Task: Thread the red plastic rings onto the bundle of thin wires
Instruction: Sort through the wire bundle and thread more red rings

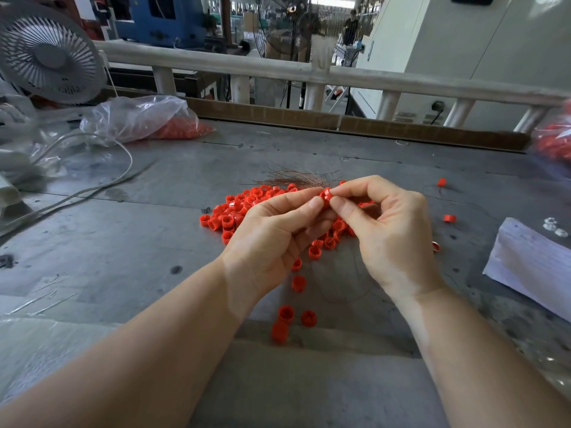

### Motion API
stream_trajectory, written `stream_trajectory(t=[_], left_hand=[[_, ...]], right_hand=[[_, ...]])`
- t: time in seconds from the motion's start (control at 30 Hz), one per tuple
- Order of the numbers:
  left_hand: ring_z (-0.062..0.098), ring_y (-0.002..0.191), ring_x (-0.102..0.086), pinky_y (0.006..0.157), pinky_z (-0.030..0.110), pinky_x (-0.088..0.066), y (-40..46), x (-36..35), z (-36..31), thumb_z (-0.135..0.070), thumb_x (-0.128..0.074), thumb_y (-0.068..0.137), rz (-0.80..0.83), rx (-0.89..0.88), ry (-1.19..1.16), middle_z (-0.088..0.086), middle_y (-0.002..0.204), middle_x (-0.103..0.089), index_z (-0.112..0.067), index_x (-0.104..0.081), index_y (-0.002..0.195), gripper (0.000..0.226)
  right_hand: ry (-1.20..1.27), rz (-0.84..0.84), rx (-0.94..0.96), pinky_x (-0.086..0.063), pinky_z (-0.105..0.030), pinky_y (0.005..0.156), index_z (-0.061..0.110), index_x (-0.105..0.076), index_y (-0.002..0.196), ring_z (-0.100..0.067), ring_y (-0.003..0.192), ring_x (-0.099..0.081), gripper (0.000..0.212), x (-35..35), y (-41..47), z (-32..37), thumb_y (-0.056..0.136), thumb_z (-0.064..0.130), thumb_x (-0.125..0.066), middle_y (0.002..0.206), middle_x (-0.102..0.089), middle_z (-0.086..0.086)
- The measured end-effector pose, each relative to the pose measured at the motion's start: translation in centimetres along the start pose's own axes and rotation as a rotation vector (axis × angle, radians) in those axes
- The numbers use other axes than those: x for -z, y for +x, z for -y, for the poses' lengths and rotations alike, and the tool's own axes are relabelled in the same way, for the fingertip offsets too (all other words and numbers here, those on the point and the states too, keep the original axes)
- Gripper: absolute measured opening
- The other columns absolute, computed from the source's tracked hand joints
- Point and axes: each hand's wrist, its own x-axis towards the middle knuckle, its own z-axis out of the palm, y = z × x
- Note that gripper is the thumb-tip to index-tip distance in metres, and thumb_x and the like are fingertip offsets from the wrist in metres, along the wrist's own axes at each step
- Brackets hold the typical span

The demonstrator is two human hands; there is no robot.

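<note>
Red ring (pixel 325 195) sits pinched between both hands, up over the pile of red rings (pixel 244 208) on the grey tabletop (pixel 154 242). Left hand (pixel 272 239) has its thumb and pointer curled in on the ring from the left side. Right hand (pixel 386 230) has its thumb and pointer tips on the ring's right side, other fingers (pixel 398 196) curled loose. So both hands are closed on that one ring, tip to tip.

Wire bundle (pixel 293 177) lies just past the hands, on the far side of the pile. Its long way runs left to right, a bit fanned out, w/ loose ends sticking out both ways. I can't tell if any wire is in the ring's hole yet; too thin to see there. A thin wire loop (pixel 346 285) also shows on the tabletop under the right wrist, w/ some rings that look strung near it, but not sure.

Big thing for the next move, I think: the ring's hole has to line up w/ a wire end. Bundle is away from the body, about the same reach for both hands, maybe a bit nearer the right one.

Other rings lie loose near the body (pixel 285 313) and off to the right (pixel 449 218).
</note>
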Motion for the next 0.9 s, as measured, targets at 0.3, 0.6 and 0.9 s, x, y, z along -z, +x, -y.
stream_trajectory(t=[0.3, 0.6, 0.9], left_hand=[[0.011, 0.065, -0.069, 0.060, 0.018, -0.056, 0.14, 0.01, 0.17, -0.005, -0.062, 0.065, -0.014, 0.012, -0.027, 0.008, 0.073, -0.071, -0.007, -0.074, 0.077, 0.017], [0.011, 0.063, -0.068, 0.059, 0.018, -0.055, 0.20, 0.22, 0.18, -0.006, -0.060, 0.069, -0.024, 0.030, -0.044, 0.008, 0.074, -0.070, -0.003, -0.068, 0.089, 0.022], [0.012, 0.063, -0.068, 0.058, 0.019, -0.056, 0.21, 0.19, 0.24, -0.005, -0.060, 0.068, -0.029, 0.042, -0.059, 0.010, 0.076, -0.071, -0.005, -0.072, 0.081, 0.018]], right_hand=[[0.131, -0.016, -0.086, -0.045, -0.013, 0.065, 0.029, -0.066, 0.076, 0.002, 0.065, -0.061, 0.023, 0.05, 0.20, -0.43, 0.084, 0.007, -0.067, 0.068, -0.067, 0.015], [0.225, 0.002, -0.144, -0.044, -0.013, 0.054, 0.026, -0.068, 0.078, 0.000, 0.052, -0.053, 0.020, 0.04, 0.28, -0.78, 0.086, 0.009, -0.063, 0.068, -0.067, 0.013], [0.268, -0.010, -0.202, -0.044, -0.014, 0.053, 0.025, -0.068, 0.077, -0.003, 0.053, -0.052, 0.017, 0.05, 0.28, -0.82, 0.086, 0.011, -0.063, 0.066, -0.067, 0.008]])
